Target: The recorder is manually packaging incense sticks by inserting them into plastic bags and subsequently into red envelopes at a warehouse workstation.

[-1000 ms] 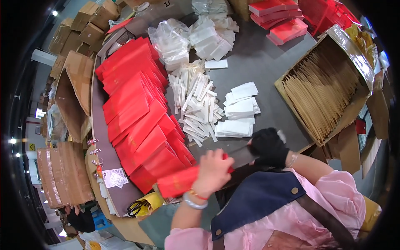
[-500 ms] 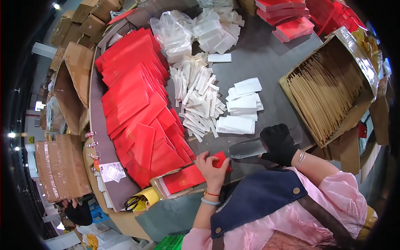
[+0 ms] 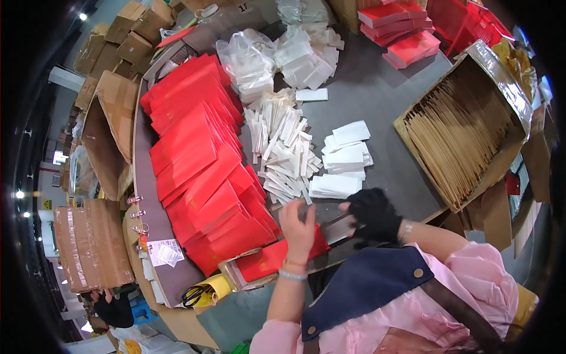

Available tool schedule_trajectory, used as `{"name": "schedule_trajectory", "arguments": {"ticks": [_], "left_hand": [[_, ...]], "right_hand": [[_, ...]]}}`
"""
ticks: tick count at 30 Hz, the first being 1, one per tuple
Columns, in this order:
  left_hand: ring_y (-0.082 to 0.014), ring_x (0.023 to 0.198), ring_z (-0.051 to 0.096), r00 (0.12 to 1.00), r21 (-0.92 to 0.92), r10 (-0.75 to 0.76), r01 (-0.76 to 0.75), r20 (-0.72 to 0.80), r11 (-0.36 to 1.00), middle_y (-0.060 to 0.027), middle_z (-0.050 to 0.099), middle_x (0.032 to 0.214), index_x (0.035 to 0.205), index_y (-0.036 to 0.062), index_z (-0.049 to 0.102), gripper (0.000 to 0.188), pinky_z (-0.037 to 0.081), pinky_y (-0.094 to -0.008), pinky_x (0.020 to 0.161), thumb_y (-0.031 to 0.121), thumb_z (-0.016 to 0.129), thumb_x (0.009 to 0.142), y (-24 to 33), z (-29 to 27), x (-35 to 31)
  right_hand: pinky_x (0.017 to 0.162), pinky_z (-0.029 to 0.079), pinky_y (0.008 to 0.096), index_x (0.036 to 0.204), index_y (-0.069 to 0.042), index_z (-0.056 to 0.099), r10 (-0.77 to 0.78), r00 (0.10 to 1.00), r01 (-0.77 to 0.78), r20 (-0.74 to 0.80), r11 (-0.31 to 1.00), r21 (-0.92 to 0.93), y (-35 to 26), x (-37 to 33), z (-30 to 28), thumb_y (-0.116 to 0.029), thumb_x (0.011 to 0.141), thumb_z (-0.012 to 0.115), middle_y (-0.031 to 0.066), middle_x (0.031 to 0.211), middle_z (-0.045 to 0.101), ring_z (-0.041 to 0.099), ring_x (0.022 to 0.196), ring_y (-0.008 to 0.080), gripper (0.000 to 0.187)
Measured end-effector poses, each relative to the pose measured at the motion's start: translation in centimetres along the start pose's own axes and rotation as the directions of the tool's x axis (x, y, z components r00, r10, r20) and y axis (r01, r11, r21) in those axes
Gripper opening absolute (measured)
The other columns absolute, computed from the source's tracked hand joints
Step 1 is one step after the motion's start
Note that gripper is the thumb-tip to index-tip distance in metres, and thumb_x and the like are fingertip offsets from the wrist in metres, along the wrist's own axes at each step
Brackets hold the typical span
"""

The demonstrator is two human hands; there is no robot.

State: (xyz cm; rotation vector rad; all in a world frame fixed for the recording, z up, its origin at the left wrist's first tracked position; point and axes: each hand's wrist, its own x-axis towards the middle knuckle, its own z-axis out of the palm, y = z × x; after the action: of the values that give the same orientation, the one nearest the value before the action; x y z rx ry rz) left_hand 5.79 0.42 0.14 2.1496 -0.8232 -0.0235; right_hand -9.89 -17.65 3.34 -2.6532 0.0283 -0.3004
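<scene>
My left hand (image 3: pixel 298 227) is bare, with bracelets at the wrist. It hovers over a red envelope (image 3: pixel 262 261), its thumb apart from the fingers. At the envelope's right end, a clear flat plastic piece (image 3: pixel 338 230) lies with its left end at the red paper; whether it reaches inside, I cannot tell. My right hand (image 3: pixel 374 215), in a black glove with bare fingertips, is at the plastic's other end. Motion blurs its fingers, so their grip is unclear. Beyond my hands lie stacks of white slips (image 3: pixel 345 154) and a loose heap of narrow white strips (image 3: pixel 283 147).
Fanned red envelopes (image 3: pixel 197 171) cover the left. At right stands a carton (image 3: pixel 405 127) packed with brown cardboard sheets (image 3: pixel 463 141). White plastic-wrapped bundles (image 3: pixel 250 65) and red stacks (image 3: pixel 407 50) sit at the back. A yellow holder with black-handled scissors (image 3: pixel 203 293) hangs at the near edge.
My right hand has moved left and nearer, and the clear plastic piece has come to the envelope's end. My left hand has lifted off the envelope's red flap, its fingers now raised.
</scene>
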Motion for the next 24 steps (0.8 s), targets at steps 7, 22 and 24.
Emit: {"name": "schedule_trajectory", "arguments": {"ticks": [7,22,24], "left_hand": [[-0.034,0.075,0.059,0.999,0.226,0.008,-0.015,0.034,0.974,-0.0121,0.06,0.079,0.086,0.0061,0.066,0.016,0.047,-0.0443,0.07,0.021,0.067,0.082,-3.2,3.5,9.2],[-0.0325,0.098,0.055,0.834,0.148,0.262,-0.374,0.485,0.916,-0.0094,0.059,0.105,0.099,0.0098,0.067,0.026,0.047,-0.0415,0.084,0.014,0.075,0.074,0.9,1.9,8.9],[-0.0323,0.097,0.055,0.787,0.169,0.263,-0.418,0.558,0.892,-0.009,0.059,0.105,0.107,0.0138,0.066,0.035,0.047,-0.0418,0.085,0.015,0.076,0.073,0.8,1.7,9.3]], "right_hand": [[0.088,0.046,0.0399,0.11,-0.006,0.062,0.334,0.805,-0.441,-0.49,0.89,-0.118,9.0,-6.3,-9.0,-0.014,0.074,0.077,0.0136,0.109,0.062,0.059,0.102,0.032,0.04],[0.084,0.047,0.04,0.103,-0.001,0.06,0.753,0.565,-0.822,-0.338,0.551,-0.145,19.7,-15.5,-12.4,-0.014,0.085,0.063,0.019,0.101,0.06,0.059,0.097,0.0366,0.023],[0.084,0.047,0.0409,0.103,-0.001,0.057,0.714,0.588,-0.8,-0.381,0.582,-0.144,19.6,-15.6,-12.2,-0.011,0.085,0.06,0.0188,0.099,0.06,0.059,0.096,0.037,0.021]]}}
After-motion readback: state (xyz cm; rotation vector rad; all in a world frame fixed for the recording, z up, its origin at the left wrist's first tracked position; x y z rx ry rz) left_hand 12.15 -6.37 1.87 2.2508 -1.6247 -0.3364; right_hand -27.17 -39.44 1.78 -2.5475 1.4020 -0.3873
